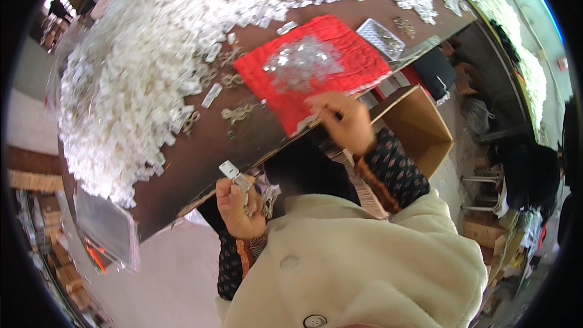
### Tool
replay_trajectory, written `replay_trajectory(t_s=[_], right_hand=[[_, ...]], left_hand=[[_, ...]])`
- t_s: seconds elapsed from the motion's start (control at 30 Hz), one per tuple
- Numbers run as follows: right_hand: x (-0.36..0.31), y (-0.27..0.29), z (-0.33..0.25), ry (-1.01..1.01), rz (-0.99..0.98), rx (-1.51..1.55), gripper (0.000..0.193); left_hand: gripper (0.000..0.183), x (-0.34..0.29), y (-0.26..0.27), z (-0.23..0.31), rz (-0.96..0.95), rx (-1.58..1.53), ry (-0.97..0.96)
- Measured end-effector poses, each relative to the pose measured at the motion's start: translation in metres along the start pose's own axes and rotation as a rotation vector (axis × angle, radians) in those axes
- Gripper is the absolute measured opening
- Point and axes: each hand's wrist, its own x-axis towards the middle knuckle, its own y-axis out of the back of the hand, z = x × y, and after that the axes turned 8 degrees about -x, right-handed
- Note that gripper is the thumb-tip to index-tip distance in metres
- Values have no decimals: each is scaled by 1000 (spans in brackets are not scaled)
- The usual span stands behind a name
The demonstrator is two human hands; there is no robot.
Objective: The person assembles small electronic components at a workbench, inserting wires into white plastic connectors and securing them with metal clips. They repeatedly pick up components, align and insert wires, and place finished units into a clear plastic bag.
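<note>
Held in the left hand's grip, a small plastic case juts past the fingertips; the right hand, by the red cloth, is too blurred to tell its grip.

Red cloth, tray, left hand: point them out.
Red cloth (357, 58): head view, on bare fabric.
Tray (370, 30): head view, on its upper-left part.
Left hand (242, 214): head view, on its middle.

Lower left: brown cartons are standing stacked. Right: black cloth is draping, translucent bag is slumping nearby.
</note>
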Motion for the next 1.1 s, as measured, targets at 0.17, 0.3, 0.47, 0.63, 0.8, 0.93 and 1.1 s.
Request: replay_trajectory(t_s=[0.17, 0.3, 0.47, 0.63, 0.8, 0.93, 1.1], right_hand=[[53, 100, 103, -165, 301, -484, 15], [100, 142, 162, -150, 305, -746, 16], [133, 147, 201, -232, 234, -832, 16], [151, 149, 231, -221, 110, -933, 21], [154, 150, 245, -279, 76, -761, 18], [154, 149, 238, -189, 116, -705, 15], [153, 153, 242, -256, 55, -744, 16]], left_hand=[[10, 10, 1, -8, -71, -14, 47], [11, 16, 2, -14, -72, -62, 73], [14, 21, 1, -17, -47, -81, 77], [13, 22, -7, -18, 29, 40, 70], [12, 22, -8, -22, 45, -2, 49], [10, 23, -2, -23, 28, -99, 114], [11, 22, -5, -19, 31, -62, 107]])
